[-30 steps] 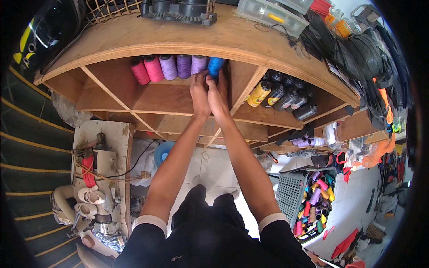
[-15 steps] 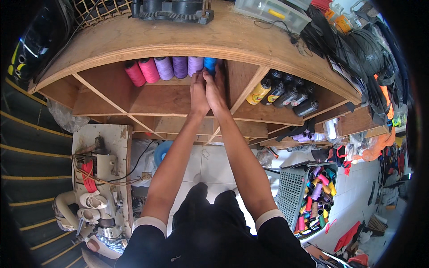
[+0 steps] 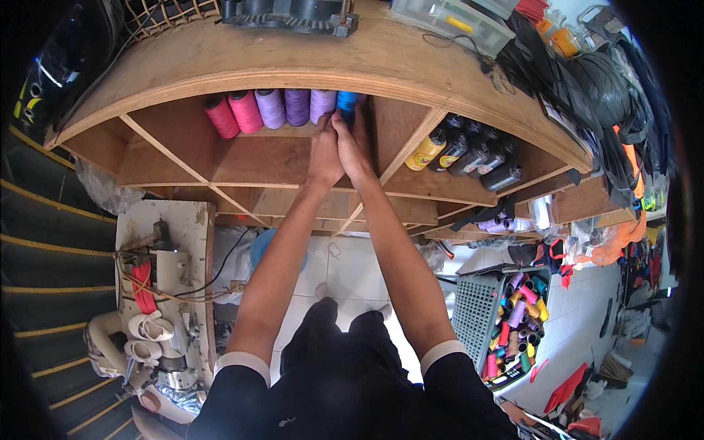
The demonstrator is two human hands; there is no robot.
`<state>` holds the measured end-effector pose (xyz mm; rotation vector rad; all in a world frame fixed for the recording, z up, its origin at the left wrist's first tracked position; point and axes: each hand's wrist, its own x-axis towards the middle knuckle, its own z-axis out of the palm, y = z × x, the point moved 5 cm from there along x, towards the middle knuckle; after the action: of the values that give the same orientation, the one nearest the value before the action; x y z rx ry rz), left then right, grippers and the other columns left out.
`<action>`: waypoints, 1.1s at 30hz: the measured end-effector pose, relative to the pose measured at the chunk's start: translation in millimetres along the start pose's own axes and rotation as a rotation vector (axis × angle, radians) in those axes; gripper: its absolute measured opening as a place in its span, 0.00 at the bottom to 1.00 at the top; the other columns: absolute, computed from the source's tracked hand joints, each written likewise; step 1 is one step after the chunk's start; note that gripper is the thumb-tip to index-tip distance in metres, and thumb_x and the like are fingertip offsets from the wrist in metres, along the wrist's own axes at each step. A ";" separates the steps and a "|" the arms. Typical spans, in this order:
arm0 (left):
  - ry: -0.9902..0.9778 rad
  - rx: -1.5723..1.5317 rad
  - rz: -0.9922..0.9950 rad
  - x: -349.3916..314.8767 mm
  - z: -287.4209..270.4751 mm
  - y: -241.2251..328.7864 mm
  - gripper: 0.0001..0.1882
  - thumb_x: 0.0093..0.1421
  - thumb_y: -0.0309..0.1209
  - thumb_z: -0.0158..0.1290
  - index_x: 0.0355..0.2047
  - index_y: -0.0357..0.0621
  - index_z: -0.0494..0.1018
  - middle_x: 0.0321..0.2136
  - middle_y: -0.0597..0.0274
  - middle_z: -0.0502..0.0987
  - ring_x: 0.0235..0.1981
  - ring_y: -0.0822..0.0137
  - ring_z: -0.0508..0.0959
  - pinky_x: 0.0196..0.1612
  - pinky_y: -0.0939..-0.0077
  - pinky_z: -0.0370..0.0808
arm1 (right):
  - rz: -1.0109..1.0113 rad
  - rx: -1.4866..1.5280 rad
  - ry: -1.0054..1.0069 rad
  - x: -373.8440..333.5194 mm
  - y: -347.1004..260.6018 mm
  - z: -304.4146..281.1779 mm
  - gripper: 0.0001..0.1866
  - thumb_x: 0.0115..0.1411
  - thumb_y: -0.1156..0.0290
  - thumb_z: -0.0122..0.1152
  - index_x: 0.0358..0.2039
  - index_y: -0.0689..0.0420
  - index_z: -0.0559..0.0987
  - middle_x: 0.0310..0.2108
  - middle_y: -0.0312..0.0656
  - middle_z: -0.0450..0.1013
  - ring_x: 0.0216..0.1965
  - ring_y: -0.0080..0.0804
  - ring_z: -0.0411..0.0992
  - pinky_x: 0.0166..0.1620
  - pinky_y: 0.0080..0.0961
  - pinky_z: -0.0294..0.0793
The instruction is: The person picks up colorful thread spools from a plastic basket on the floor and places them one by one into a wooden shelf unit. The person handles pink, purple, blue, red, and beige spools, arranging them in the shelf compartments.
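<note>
Inside the shelf compartment, a row of thread spools stands against the back: a red-pink spool, a bright pink spool, a lilac spool, a dark purple spool, another lilac spool and a blue spool at the right end. My left hand and my right hand are side by side, closed round the lower part of the blue spool. My right fingers run up its right side. The left fingertips, close to the neighbouring lilac spool, are partly hidden.
Dark bottles and a yellow bottle fill the compartment to the right. The wooden shelf top curves above my hands. On the floor at right stands a green basket of mixed spools. A sewing machine is at left.
Both hands stay at the blue spool, with only a slight shift of the left hand and forearm. The view has moved a little.
</note>
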<state>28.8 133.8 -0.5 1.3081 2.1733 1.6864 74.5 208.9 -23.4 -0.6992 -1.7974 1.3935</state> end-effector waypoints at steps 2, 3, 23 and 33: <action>0.003 -0.005 0.003 -0.2 0.1 0.2 0.31 0.53 0.28 0.57 0.57 0.31 0.64 0.54 0.35 0.67 0.58 0.40 0.67 0.59 0.58 0.66 | 0.007 0.011 -0.010 1.3 2.9 -0.5 0.43 0.64 0.50 0.53 0.68 0.62 0.47 0.70 0.57 0.41 0.71 0.49 0.37 0.71 0.38 0.37; 0.006 -0.005 0.003 -0.2 -0.6 0.2 0.31 0.53 0.27 0.57 0.57 0.31 0.64 0.54 0.35 0.67 0.58 0.40 0.67 0.59 0.58 0.66 | 0.016 0.028 -0.013 0.5 1.2 0.2 0.43 0.64 0.50 0.53 0.68 0.62 0.47 0.70 0.57 0.41 0.71 0.49 0.37 0.71 0.37 0.37; 0.045 -0.021 -0.032 -1.5 -18.6 -15.5 0.15 0.55 0.23 0.50 0.44 0.33 0.72 0.42 0.33 0.74 0.45 0.36 0.73 0.45 0.50 0.71 | 0.135 0.021 -0.102 -6.9 1.5 2.3 0.50 0.62 0.43 0.52 0.68 0.65 0.41 0.70 0.56 0.42 0.71 0.45 0.40 0.70 0.34 0.40; 0.013 0.051 -0.049 1.1 -17.7 -18.7 0.14 0.55 0.23 0.50 0.42 0.34 0.72 0.40 0.34 0.75 0.43 0.35 0.74 0.44 0.49 0.71 | 0.054 -0.006 -0.088 -10.7 -13.8 1.8 0.48 0.62 0.44 0.53 0.68 0.64 0.44 0.68 0.58 0.47 0.69 0.49 0.47 0.68 0.36 0.47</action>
<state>8.1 120.9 -8.8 1.2479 2.2510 1.6365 79.4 195.9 -12.7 -0.7039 -1.8639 1.4764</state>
